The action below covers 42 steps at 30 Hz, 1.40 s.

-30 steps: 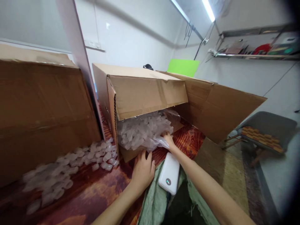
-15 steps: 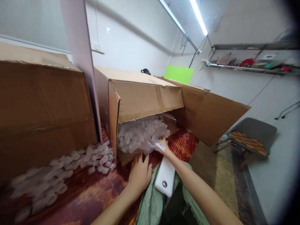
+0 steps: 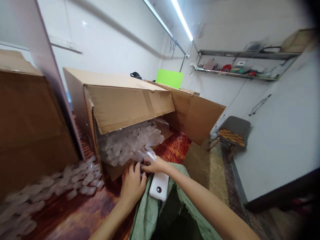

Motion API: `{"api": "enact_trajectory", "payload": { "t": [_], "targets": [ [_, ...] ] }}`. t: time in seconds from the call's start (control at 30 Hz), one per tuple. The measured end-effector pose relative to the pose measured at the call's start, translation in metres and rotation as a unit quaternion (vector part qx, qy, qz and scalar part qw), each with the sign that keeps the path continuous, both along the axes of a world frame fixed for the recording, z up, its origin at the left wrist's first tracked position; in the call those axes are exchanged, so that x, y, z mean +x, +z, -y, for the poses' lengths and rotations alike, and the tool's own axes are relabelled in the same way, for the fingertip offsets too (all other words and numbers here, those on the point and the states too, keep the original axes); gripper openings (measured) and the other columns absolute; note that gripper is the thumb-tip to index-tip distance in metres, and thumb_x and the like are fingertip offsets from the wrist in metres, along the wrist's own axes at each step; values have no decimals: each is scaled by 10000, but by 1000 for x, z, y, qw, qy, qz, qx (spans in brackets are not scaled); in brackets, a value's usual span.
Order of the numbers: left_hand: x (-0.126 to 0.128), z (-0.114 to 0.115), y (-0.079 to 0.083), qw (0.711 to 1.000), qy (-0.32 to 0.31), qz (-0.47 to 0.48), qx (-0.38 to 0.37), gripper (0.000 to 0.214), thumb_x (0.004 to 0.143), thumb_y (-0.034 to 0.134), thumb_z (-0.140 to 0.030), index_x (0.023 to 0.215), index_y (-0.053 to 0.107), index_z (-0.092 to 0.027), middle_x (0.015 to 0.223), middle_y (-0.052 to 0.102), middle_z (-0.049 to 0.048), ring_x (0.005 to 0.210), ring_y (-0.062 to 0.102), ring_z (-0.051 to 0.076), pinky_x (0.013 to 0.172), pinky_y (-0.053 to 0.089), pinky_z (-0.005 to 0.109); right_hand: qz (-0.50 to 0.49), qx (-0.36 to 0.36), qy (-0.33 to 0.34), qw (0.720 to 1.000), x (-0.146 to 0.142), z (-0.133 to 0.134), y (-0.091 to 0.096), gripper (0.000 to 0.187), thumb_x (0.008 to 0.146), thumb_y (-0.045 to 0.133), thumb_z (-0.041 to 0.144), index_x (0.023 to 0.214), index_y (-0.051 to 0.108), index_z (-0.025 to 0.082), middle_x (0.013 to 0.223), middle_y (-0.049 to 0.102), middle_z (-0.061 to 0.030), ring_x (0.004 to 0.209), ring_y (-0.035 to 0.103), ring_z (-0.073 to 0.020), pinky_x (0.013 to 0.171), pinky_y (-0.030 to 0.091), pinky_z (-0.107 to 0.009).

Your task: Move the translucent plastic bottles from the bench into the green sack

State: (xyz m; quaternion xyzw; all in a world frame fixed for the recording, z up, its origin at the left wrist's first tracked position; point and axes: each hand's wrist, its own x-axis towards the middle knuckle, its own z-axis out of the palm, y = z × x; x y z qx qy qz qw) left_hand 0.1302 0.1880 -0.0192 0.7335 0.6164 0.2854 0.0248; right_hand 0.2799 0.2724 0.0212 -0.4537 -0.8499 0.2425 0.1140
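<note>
An open cardboard box (image 3: 132, 110) lies on its side, with a clear plastic bag (image 3: 150, 151) of translucent plastic pieces (image 3: 130, 143) spilling at its mouth. My left hand (image 3: 133, 181) rests in front of the box with its fingers apart, over the near flap and the table. Just right of it is my right hand (image 3: 155, 165), its fingers bent together beside the left fingertips, under the bag's loose edge. Something small and dark shows between the two hands; I cannot make it out. Below my right wrist, a white power bank (image 3: 159, 186) lies on green woven cloth (image 3: 143, 213).
Loose translucent pieces (image 3: 82, 176) are scattered on the red wood-patterned table (image 3: 92, 210) to the left. Behind them stands another cardboard box (image 3: 32, 126) beside an upright panel (image 3: 53, 66). A grey chair (image 3: 235, 128) and a wall shelf (image 3: 237, 75) are at the right.
My right hand has drawn back from the bag toward my left hand, its fingers now closer in. The view has turned right, so everything sits further left.
</note>
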Motion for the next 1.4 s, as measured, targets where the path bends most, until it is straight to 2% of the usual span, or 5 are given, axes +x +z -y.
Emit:
{"api": "enact_trajectory", "payload": {
  "t": [0.27, 0.67, 1.0, 1.17, 1.4],
  "targets": [
    [0, 1, -4, 999, 3, 29, 35, 583, 913, 490, -403, 1419, 375, -136, 1309, 464, 195, 1169, 471, 372, 924, 432, 543, -151, -178, 29, 972, 5, 13, 26, 276, 911, 633, 315, 1147, 636, 173, 1130, 656, -52, 1032, 610, -208, 960, 457, -424],
    [0, 1, -6, 999, 21, -17, 38, 529, 938, 447, -415, 1400, 434, -157, 1389, 354, 209, 1185, 438, 378, 880, 461, 543, -405, -242, -137, 871, 6, 23, 16, 421, 950, 472, 535, 821, 585, 151, 822, 639, -27, 732, 616, -147, 703, 500, -310],
    [0, -4, -12, 995, -15, -94, 41, 398, 940, 443, -330, 1319, 547, -395, 1360, 437, 112, 1206, 422, 349, 888, 439, 511, -280, 22, -364, 888, 52, -77, 5, 304, 970, 535, 419, 1059, 605, 136, 1009, 630, -54, 878, 624, -179, 797, 527, -371],
    [2, -2, -9, 993, -9, -106, 44, 419, 924, 456, -244, 1296, 573, -395, 1352, 467, 106, 1240, 402, 341, 942, 402, 528, -139, 104, -321, 931, 76, -131, 3, 257, 943, 596, 330, 1143, 601, 168, 1223, 573, -85, 1088, 569, -231, 939, 478, -454],
    [4, -1, -6, 994, -6, -105, 14, 407, 921, 480, -248, 1293, 581, -377, 1376, 467, 106, 1256, 390, 335, 958, 389, 540, -8, 148, -275, 950, 88, -139, -23, 261, 946, 594, 330, 1143, 599, 158, 1203, 583, -84, 1075, 578, -230, 928, 489, -453]
  ]
}}
